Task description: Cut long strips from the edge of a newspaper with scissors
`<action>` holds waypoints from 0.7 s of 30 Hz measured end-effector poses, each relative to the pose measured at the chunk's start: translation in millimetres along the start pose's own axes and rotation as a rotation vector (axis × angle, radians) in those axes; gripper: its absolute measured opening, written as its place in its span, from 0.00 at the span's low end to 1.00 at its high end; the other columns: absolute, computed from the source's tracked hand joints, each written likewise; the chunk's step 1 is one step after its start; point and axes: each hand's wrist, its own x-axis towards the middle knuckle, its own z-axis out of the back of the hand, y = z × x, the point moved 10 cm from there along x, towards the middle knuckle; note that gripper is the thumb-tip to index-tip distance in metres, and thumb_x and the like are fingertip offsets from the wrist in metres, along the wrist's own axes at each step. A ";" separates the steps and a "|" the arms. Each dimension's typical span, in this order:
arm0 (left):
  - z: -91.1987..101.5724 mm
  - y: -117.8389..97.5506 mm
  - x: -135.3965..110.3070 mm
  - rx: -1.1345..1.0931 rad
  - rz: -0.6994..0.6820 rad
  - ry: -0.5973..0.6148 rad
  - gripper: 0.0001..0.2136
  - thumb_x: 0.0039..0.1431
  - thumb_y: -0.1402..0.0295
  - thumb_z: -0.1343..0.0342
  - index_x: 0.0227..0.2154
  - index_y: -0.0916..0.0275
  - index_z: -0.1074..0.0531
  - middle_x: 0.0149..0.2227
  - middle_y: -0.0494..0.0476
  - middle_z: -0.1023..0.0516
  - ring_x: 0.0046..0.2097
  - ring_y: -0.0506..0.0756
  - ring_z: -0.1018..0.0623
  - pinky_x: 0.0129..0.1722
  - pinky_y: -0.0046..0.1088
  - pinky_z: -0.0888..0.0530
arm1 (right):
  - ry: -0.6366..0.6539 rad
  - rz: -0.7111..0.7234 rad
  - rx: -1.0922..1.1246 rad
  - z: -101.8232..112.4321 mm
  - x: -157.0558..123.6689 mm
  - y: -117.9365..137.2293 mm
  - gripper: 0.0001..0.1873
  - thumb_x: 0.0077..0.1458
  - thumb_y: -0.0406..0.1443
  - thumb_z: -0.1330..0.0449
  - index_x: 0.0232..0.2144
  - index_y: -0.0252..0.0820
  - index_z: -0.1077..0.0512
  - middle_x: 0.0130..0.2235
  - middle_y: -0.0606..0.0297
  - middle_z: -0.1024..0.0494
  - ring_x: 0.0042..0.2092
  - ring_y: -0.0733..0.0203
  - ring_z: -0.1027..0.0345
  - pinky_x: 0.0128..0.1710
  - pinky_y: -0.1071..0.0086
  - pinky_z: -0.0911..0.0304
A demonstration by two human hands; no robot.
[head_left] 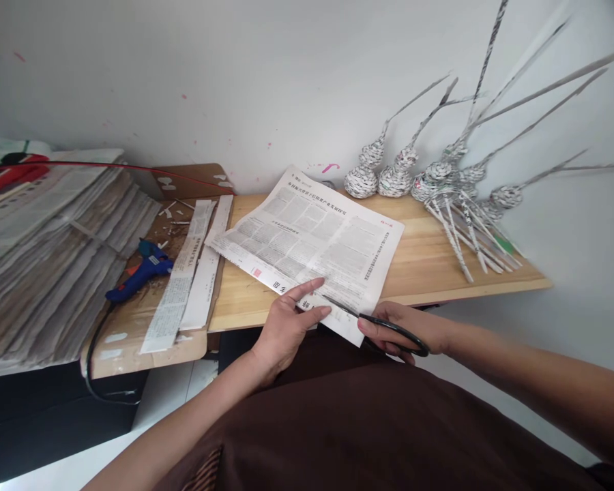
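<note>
A newspaper sheet [332,239] lies slanted on the wooden table, its near edge jutting past the table's front. My left hand [286,320] grips that near edge, thumb and forefinger on top and the other fingers hidden below. Black-handled scissors [396,331] are in my right hand [409,324], fingers closed around the handles. Their upper blade lies over the sheet near its lower right corner, pointing left toward my left thumb. The lower blade is hidden under the paper.
Newspaper strips [177,293] and a blue hot glue gun [146,269] lie on cardboard [194,344] at left, beside a tall newspaper stack [61,252]. At the back right stand several woven paper gourds [393,179] with long stems, near rolled paper sticks [465,239]. A wall [266,75] rises behind.
</note>
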 end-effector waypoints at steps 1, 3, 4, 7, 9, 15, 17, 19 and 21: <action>0.1 0.4 0.2 0.001 -0.002 0.000 0.28 0.44 0.71 0.28 0.52 0.62 0.24 0.43 0.58 0.16 0.42 0.54 0.20 0.48 0.31 0.24 | -0.012 -0.001 -0.010 0.7 -0.7 0.0 0.31 0.54 0.61 0.43 0.21 0.40 0.36 0.18 0.71 0.37 0.18 0.68 0.40 0.16 0.74 0.40; 0.1 1.2 0.5 -0.002 -0.008 0.004 0.27 0.44 0.71 0.29 0.51 0.61 0.24 0.43 0.58 0.16 0.43 0.54 0.20 0.48 0.31 0.24 | -0.028 0.007 -0.033 1.8 -1.8 0.4 0.30 0.54 0.61 0.43 0.22 0.40 0.35 0.19 0.71 0.37 0.18 0.68 0.40 0.16 0.73 0.40; -0.1 1.5 0.7 -0.003 -0.012 0.008 0.27 0.45 0.72 0.29 0.51 0.61 0.24 0.43 0.57 0.16 0.44 0.54 0.20 0.49 0.31 0.24 | -0.033 0.013 -0.045 2.4 -2.1 0.4 0.30 0.55 0.60 0.43 0.23 0.40 0.34 0.19 0.71 0.37 0.18 0.68 0.41 0.16 0.74 0.41; -0.8 2.5 1.2 -0.007 -0.013 0.023 0.27 0.45 0.72 0.29 0.51 0.61 0.24 0.43 0.57 0.16 0.43 0.53 0.20 0.49 0.31 0.25 | -0.034 0.010 -0.058 3.4 -2.0 -2.2 0.29 0.55 0.60 0.43 0.25 0.39 0.33 0.18 0.72 0.37 0.17 0.70 0.43 0.15 0.75 0.42; -0.7 3.5 1.3 -0.004 -0.005 0.023 0.27 0.45 0.72 0.29 0.52 0.62 0.25 0.42 0.57 0.16 0.42 0.53 0.19 0.48 0.32 0.24 | -0.034 0.001 -0.050 3.7 -1.5 -4.6 0.29 0.54 0.60 0.42 0.25 0.39 0.32 0.18 0.72 0.37 0.17 0.70 0.43 0.16 0.75 0.43; -1.4 3.8 0.5 0.001 -0.002 0.023 0.28 0.44 0.71 0.28 0.52 0.62 0.25 0.39 0.57 0.16 0.40 0.53 0.19 0.48 0.33 0.24 | -0.058 -0.039 -0.031 5.8 0.4 -11.4 0.29 0.51 0.59 0.39 0.21 0.40 0.36 0.16 0.74 0.38 0.16 0.70 0.44 0.16 0.74 0.43; 0.3 2.6 0.9 -0.005 0.002 0.015 0.28 0.45 0.70 0.28 0.52 0.62 0.25 0.40 0.57 0.17 0.40 0.53 0.20 0.47 0.32 0.24 | -0.058 -0.026 -0.040 6.4 0.9 -11.4 0.29 0.51 0.58 0.38 0.20 0.41 0.37 0.16 0.74 0.38 0.16 0.70 0.44 0.16 0.74 0.42; 6.8 -0.9 2.2 -0.015 -0.004 -0.028 0.27 0.46 0.68 0.29 0.52 0.62 0.25 0.41 0.58 0.17 0.40 0.54 0.20 0.45 0.33 0.23 | -0.052 -0.011 -0.046 7.0 0.7 -11.4 0.28 0.52 0.58 0.39 0.20 0.40 0.36 0.17 0.73 0.37 0.17 0.70 0.44 0.16 0.74 0.42; 16.1 -5.1 4.2 -0.013 -0.014 -0.091 0.27 0.46 0.67 0.29 0.52 0.62 0.25 0.39 0.58 0.17 0.37 0.54 0.20 0.41 0.34 0.21 | -0.033 -0.010 -0.052 6.8 -0.5 -13.2 0.28 0.53 0.58 0.39 0.23 0.40 0.34 0.18 0.72 0.36 0.17 0.69 0.42 0.17 0.75 0.42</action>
